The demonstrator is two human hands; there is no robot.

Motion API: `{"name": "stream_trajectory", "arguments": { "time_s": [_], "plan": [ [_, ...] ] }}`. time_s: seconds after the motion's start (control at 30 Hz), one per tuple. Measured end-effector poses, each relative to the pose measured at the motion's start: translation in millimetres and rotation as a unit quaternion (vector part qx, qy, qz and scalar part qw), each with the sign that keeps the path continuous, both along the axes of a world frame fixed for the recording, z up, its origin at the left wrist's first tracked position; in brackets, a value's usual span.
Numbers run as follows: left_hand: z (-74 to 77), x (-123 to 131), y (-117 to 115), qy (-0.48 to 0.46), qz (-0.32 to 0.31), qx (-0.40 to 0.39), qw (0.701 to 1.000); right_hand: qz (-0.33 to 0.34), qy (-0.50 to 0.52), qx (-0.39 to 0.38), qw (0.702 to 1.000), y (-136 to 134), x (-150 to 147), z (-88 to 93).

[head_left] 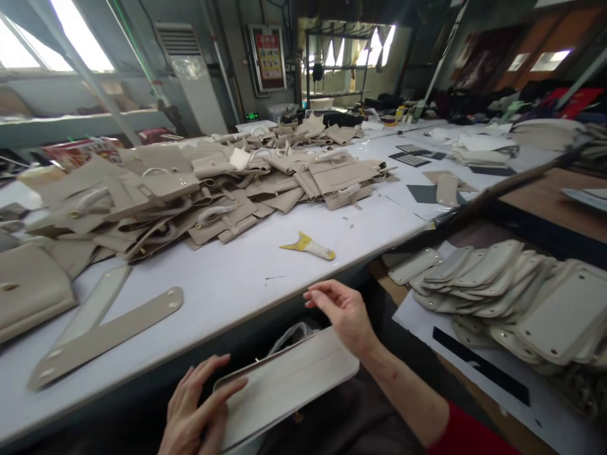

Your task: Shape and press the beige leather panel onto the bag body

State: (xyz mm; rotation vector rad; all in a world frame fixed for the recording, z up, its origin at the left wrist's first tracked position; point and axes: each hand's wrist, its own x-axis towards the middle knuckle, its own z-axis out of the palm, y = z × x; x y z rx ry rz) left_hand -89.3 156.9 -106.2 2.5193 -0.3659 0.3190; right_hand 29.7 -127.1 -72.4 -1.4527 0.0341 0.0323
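A beige leather bag piece (289,385) with a long flat face lies tilted at my lap, below the table's front edge. My left hand (196,404) holds its left end, one digit lying on the flat face and the other fingers beyond its far edge. A plastic-wrapped handle (294,335) shows behind the piece. My right hand (344,313) is raised at the right end, thumb and fingers pinched together; anything between them is too small to make out. A yellow and white tool-like piece (308,246) lies on the table beyond it.
Beige bag parts (246,183) with handles are heaped across the white table (227,291). Two long strips (109,335) lie at left. Rounded panels (493,284) are stacked lower right, beside a black strip (481,364). Dark sheets (411,155) lie farther back.
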Motion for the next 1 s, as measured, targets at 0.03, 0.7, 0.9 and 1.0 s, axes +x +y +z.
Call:
{"name": "stream_trajectory", "arguments": {
  "time_s": [0.03,0.7,0.9,1.0],
  "plan": [
    [6.0,6.1,-4.7,-0.023,-0.042,0.052,0.998,-0.024,0.018,-0.007,1.0,-20.2,7.3,-12.0],
    [32.2,53.1,-144.7,0.035,-0.245,0.179,0.952,0.209,0.234,0.288,0.905,-26.1,-40.9,-100.5],
    [39.9,51.0,-156.8,0.14,-0.198,0.135,0.961,0.215,0.257,0.276,0.901,-26.7,-32.8,-105.4],
    [40.8,52.4,-160.5,0.166,-0.19,0.112,0.961,0.214,0.269,0.265,0.901,-26.7,-29.8,-108.6]
  ]
}}
